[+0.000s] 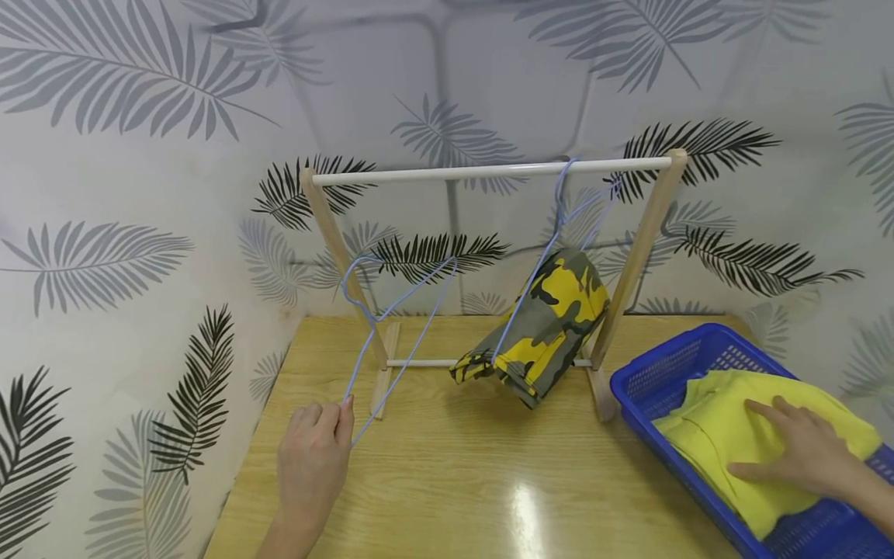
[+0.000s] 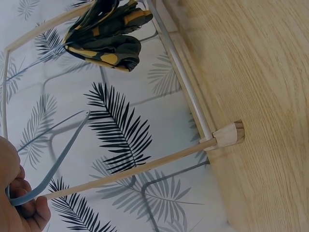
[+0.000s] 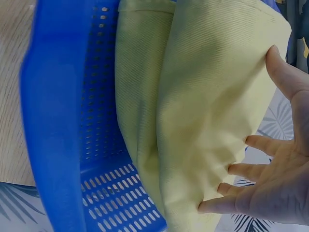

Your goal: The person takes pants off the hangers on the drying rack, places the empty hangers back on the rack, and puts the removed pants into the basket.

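In my left hand (image 1: 314, 454) I grip a blue wire clothes hanger (image 1: 363, 341) by one end, left of the rack, its hook pointing up and away from me. My right hand (image 1: 803, 450) reaches into a blue plastic basket (image 1: 705, 505) at the right. Its fingers are spread over a folded yellow cloth (image 3: 207, 106), with the fingertips right at the fabric. On the rack's white rail (image 1: 447, 172) hangs a second blue hanger (image 1: 538, 268), tilted, with camouflage trousers (image 1: 559, 326) in yellow, grey and black folded over it.
The small wooden rack (image 1: 649, 233) stands at the back of a light wood table (image 1: 433, 481), close to a wall (image 1: 174, 256) with a leaf pattern. The basket sits at the table's right side, angled towards the rack's right foot (image 1: 601, 396).
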Demonstrator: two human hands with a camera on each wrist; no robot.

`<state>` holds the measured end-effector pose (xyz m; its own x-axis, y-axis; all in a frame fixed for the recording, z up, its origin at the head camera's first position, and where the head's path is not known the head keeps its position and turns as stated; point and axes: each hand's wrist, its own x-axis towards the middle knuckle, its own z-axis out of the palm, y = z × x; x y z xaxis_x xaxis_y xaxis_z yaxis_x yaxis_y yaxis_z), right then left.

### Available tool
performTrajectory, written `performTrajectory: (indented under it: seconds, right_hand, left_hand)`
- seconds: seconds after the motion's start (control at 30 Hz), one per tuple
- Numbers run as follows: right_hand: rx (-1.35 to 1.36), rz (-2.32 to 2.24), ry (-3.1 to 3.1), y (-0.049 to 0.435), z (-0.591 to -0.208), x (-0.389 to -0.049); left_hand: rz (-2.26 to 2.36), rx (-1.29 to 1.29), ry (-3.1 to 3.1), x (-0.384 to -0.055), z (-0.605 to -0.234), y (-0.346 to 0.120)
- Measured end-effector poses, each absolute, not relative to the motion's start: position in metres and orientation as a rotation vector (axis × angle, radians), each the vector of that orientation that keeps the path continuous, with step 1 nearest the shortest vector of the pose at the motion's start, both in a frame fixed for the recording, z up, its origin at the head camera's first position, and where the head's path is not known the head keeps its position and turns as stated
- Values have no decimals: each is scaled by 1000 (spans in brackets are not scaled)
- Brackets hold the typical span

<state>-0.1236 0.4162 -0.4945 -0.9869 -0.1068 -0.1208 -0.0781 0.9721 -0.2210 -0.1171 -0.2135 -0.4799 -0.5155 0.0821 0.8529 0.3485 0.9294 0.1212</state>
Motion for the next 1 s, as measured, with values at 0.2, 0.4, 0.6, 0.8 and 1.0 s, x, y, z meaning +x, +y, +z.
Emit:
performTrajectory:
  seconds: [0.2,0.4,0.6,0.8,1.0]
  right_hand:
    - [-185,-362,2994,418,-501,-125]
    - [-202,-356,2995,420,-509,-123]
    - [-226,-323,3011,417,-513,-119]
    - [-228,-287,3010,417,-523,-118]
    - [-237,-308,2977,415,-530,-120]
  left_hand:
    - [-335,-312,-2100,-118,-480,-212]
    - [-341,-318,-2095,-118,-480,-212]
    - [-340,-317,-2093,-118,-481,-211]
    - [-340,-326,-2099,-117,-480,-211]
    - [-315,-337,-2117,-116,-479,-212]
